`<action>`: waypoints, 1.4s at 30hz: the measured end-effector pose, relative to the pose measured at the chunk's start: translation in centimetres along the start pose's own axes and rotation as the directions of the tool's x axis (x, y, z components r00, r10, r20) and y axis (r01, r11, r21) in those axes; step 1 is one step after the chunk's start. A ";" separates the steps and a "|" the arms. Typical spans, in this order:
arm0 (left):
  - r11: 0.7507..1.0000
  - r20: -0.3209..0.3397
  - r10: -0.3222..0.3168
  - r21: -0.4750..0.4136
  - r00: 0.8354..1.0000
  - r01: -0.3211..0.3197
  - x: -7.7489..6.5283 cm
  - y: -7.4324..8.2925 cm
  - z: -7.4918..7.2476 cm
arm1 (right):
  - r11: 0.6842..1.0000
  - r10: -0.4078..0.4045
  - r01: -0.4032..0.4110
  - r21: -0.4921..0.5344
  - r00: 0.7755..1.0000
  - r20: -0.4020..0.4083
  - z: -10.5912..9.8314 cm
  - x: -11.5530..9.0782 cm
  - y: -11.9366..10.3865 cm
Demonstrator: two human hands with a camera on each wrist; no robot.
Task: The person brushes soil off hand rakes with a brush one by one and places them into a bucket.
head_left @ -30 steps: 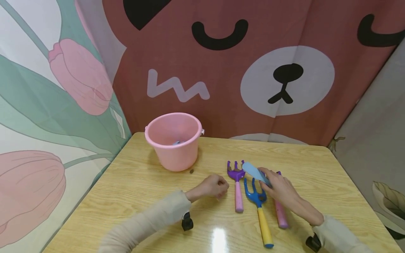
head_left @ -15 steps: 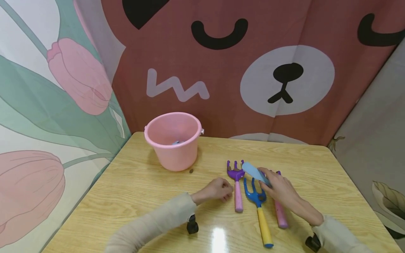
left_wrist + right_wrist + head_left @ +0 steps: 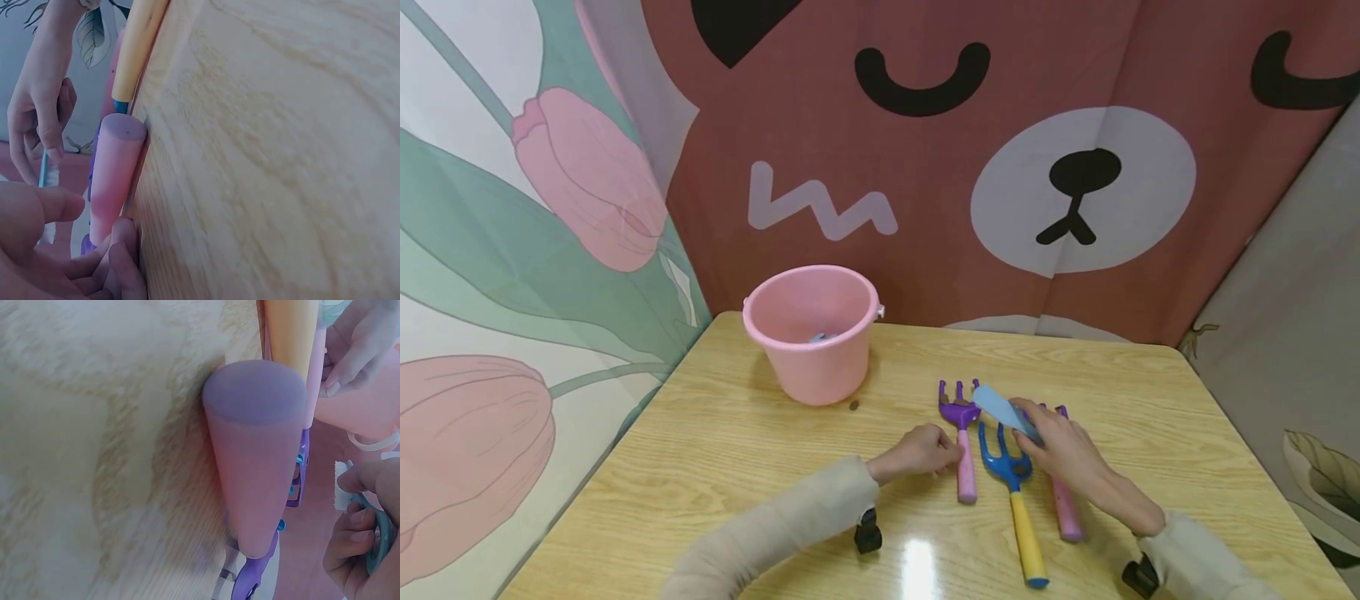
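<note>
- Since a second ago, the left hand (image 3: 921, 450) has slid across to the purple rake (image 3: 963, 435); its fingertips now meet the pink handle just below the head, so both hands are on a tool.
- The left fingers are bent, with the thumb standing a little apart from them in the left wrist view; that view is dim and close, so I cannot tell whether they grip the handle or only touch it.
- The rake lies on the table (image 3: 715, 433) right at these fingertips, its prongs pointing away beyond them and its handle end on the near side.
- The right hand (image 3: 1067, 446) has stayed in place, fingers curled and gripping a light-blue tool (image 3: 996, 406) with a white, bristly-looking edge; its flat end points past the fingertips towards the rake's head.
- Between the two hands' fingers lies the blue fork (image 3: 1017, 500), its yellow handle running towards the person.
- Partly hidden beneath the right fingers is another pink-handled tool (image 3: 1063, 504).
- Beyond the left fingers, to their left, stands the pink bucket (image 3: 820, 375), a brown speck (image 3: 853, 406) near its base.
</note>
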State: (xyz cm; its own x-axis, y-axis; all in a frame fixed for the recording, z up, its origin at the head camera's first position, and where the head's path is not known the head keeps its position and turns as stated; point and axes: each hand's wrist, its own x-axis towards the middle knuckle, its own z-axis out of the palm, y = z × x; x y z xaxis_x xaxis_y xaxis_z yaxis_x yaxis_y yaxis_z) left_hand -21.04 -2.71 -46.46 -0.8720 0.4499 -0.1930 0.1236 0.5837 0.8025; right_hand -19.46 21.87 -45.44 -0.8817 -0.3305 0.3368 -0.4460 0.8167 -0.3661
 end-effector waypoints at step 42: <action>0.994 -0.024 -0.111 0.020 0.994 0.111 0.3 0.9 0.3 | 1.000 0.021 -0.021 0.006 1.000 0.004 -0.3 -0.2 -0.1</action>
State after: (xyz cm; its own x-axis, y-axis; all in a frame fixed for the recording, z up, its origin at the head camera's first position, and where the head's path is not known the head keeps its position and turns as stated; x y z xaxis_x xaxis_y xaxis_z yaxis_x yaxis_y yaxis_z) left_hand -21.02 -1.84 -45.98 -0.8915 0.3660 -0.2671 0.0352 0.6437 0.7645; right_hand -19.17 22.04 -45.19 -0.8915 -0.3148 0.3257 -0.4281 0.8206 -0.3787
